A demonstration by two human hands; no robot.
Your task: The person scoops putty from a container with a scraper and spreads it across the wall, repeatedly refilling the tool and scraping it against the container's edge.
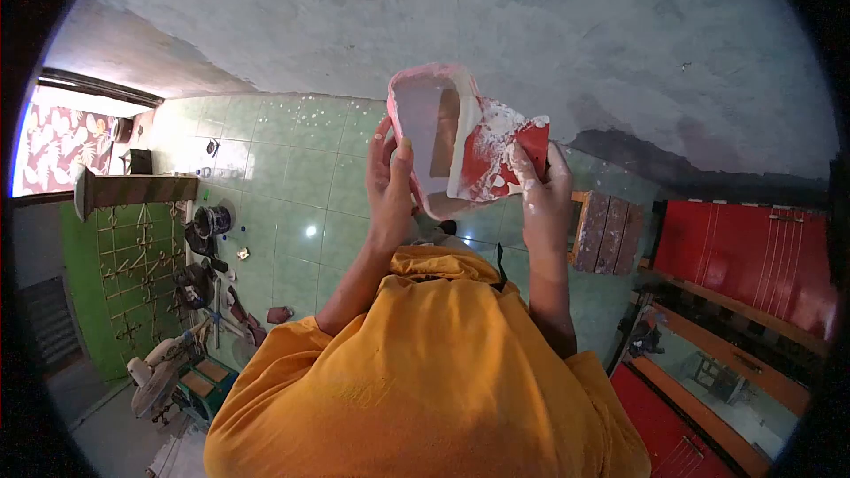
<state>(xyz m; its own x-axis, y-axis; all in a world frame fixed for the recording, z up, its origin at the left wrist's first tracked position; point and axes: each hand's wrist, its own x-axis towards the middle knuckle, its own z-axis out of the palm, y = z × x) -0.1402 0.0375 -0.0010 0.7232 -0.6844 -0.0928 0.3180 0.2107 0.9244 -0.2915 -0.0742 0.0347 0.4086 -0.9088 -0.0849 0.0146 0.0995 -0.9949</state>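
Observation:
My left hand (387, 179) is closed around the near left side of a pinkish-white plastic tub (418, 106), which is tilted so that its inside faces me. White paste smears the tub's rim, and a brownish patch shows inside. In my right hand (545, 190) is a red putty scraper (482, 155), pinched between thumb and fingers. Its flat face is streaked with white putty (498, 124), and its straight left edge lies at the tub's right rim. White residue also marks my right fingers.
A grey plastered wall (354, 18) rises ahead, above a green tiled floor (292, 177) with white spatters. To the right stand a wooden stool (606, 235) and a red cabinet (744, 248). A fan (159, 381) and several scattered items lie at the left.

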